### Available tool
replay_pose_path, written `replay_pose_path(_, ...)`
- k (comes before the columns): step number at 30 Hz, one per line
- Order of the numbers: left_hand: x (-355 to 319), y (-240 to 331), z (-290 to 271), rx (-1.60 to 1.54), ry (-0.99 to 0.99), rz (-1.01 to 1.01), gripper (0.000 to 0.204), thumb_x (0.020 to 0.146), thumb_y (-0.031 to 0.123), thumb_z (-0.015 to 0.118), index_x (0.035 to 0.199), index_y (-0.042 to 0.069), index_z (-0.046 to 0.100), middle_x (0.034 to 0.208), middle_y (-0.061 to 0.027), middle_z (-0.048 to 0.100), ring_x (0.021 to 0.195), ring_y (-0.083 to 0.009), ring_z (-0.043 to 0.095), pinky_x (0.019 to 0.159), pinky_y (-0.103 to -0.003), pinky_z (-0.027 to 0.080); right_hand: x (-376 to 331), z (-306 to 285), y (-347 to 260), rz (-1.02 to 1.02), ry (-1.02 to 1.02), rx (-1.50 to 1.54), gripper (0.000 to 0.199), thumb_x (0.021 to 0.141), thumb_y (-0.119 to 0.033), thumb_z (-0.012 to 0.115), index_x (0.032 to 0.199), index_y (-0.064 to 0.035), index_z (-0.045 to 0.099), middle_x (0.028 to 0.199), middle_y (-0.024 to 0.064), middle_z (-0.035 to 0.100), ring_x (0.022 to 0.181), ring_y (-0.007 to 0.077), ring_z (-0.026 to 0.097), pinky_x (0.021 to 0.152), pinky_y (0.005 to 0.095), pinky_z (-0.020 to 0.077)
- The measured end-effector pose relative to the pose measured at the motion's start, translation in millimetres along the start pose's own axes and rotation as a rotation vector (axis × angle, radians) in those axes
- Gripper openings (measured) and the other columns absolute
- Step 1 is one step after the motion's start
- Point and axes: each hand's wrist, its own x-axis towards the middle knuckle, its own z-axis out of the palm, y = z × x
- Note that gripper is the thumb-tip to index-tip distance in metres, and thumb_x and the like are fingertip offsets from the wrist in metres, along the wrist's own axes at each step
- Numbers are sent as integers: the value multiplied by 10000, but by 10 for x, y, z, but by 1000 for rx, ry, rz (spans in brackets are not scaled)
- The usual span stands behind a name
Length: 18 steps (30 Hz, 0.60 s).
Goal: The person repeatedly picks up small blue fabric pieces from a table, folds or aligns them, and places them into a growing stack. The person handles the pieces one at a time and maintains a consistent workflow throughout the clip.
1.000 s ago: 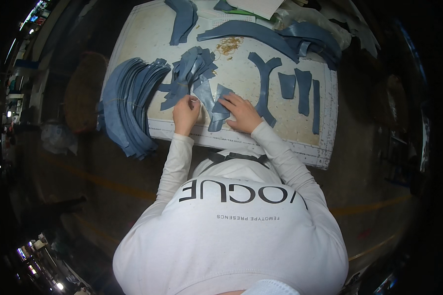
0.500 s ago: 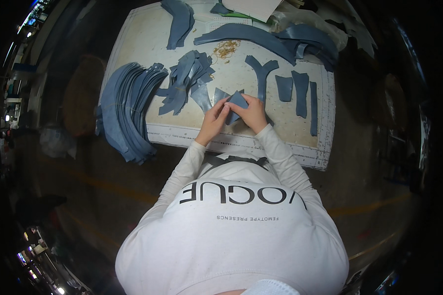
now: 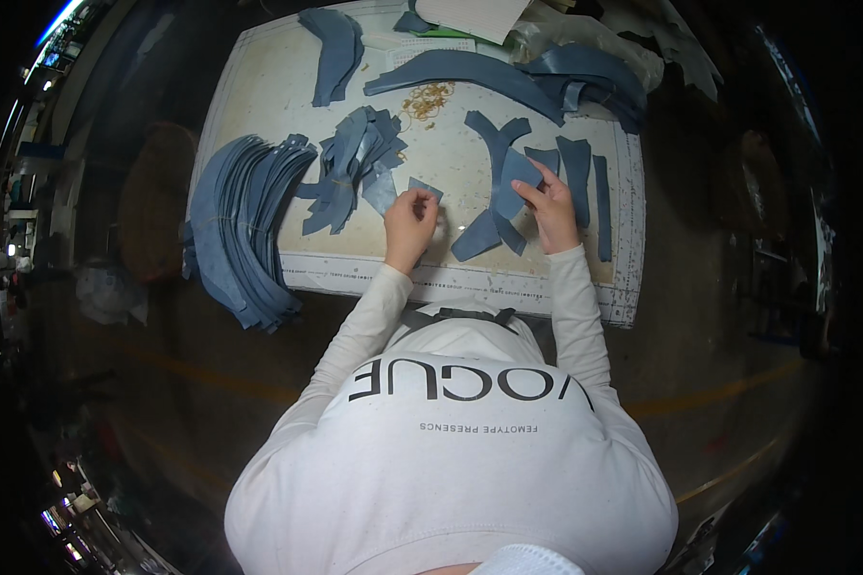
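Observation:
My right hand (image 3: 554,217) pinches a flat blue leather piece (image 3: 519,182) between thumb and fingers, above a Y-shaped arrangement of blue strips (image 3: 496,144). My left hand (image 3: 409,228) has its fingers curled together at the near edge of a small blue leather piece (image 3: 426,189). Whether its fingertips grip that piece is hidden. To the left of this hand lies a loose banded bundle of blue pieces (image 3: 340,182). Right of my right hand, several cut pieces lie in a row, among them a tapered piece (image 3: 574,172) and a narrow strip (image 3: 601,206).
A big banded stack of curved blue pieces (image 3: 244,225) overhangs the left table edge. Long curved pieces (image 3: 460,72) and another stack (image 3: 594,81) lie at the back, near yellow rubber bands (image 3: 426,100). A pale sheet (image 3: 475,14) and clear plastic (image 3: 566,38) are at the far edge.
My hands have moved apart from the middle. The right one carried the blue leather piece to the right; the left one shifted slightly left and released its hold on that piece.

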Motion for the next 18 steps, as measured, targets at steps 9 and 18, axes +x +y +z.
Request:
replay_pose_path(9, -371, 95, 298, 547, -302, 437, 359, 758, 248, 691, 1036, 52, 575, 944, -120, 560, 790, -303, 601, 687, -388, 499, -112, -252, 152, 18, 68, 25, 382, 848, -5, 599, 1219, 33, 514, 1115, 69, 599, 965, 120, 568, 854, 217, 430)
replay_pose_path(18, -123, 68, -75, -503, -366, -258, 320, 910, 139, 560, 1206, 40, 490, 838, 6, 606, 686, -80, 565, 597, -198, 442, -264, -70, 169, 23, -134, 97, 345, 839, -3, 616, 1177, 19, 554, 1035, 51, 617, 900, 85, 568, 831, 198, 447)
